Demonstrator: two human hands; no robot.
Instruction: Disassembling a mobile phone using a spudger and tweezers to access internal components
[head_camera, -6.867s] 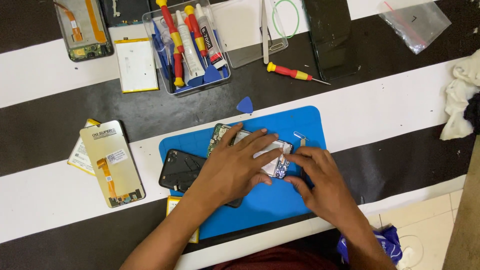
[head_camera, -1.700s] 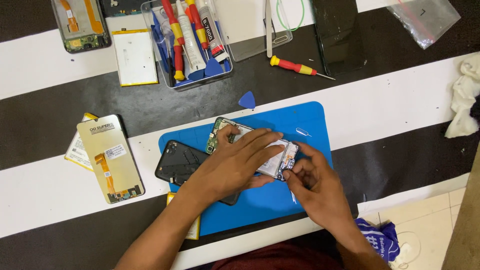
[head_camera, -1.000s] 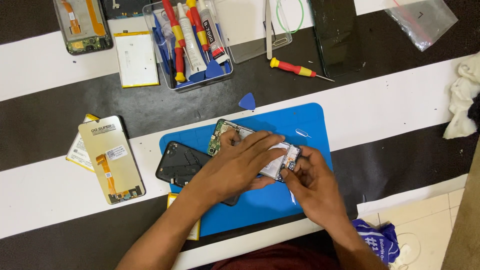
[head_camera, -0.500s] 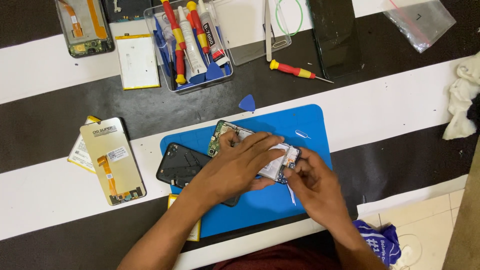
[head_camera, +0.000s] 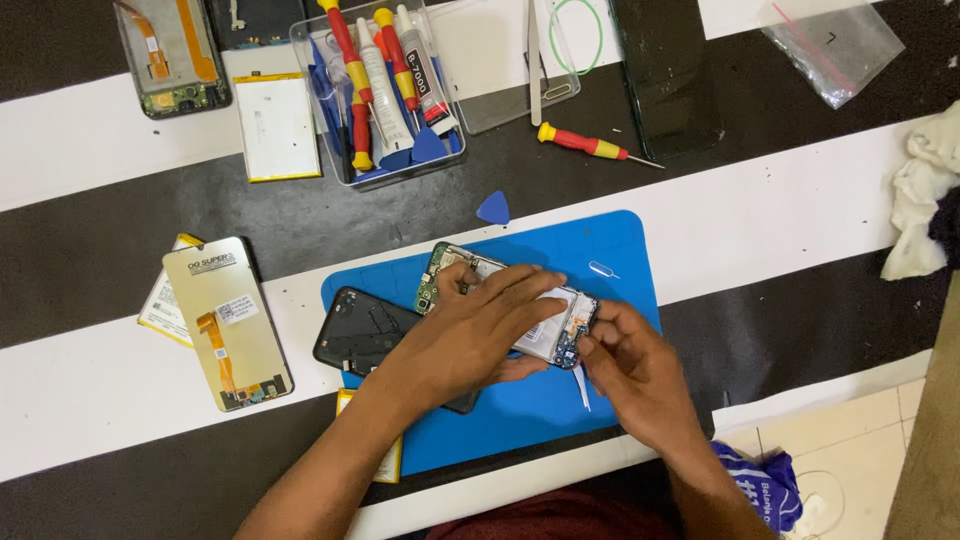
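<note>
1. Blue rubber work mat (head_camera: 610, 250) lies on the black-and-white striped counter (head_camera: 780, 210), and an opened phone with its circuit boards bared (head_camera: 560, 325) rests on it.
2. Left hand (head_camera: 470, 335) lies flat across the phone, its grip spread wide, pressing the phone down.
3. Right hand (head_camera: 630, 365) pinches narrowly at the phone's lower right corner; what the fingertips hold is too small to tell.
4. Black plastic back cover (head_camera: 360, 335) sits just beside the phone, partly under the left wrist.
5. Small blue triangular pick (head_camera: 494, 208) lies near the mat's upper edge.
6. Red-and-yellow screwdriver (head_camera: 585, 145) lies farther up, beside a clear plastic tray of tools (head_camera: 385, 90).
</note>
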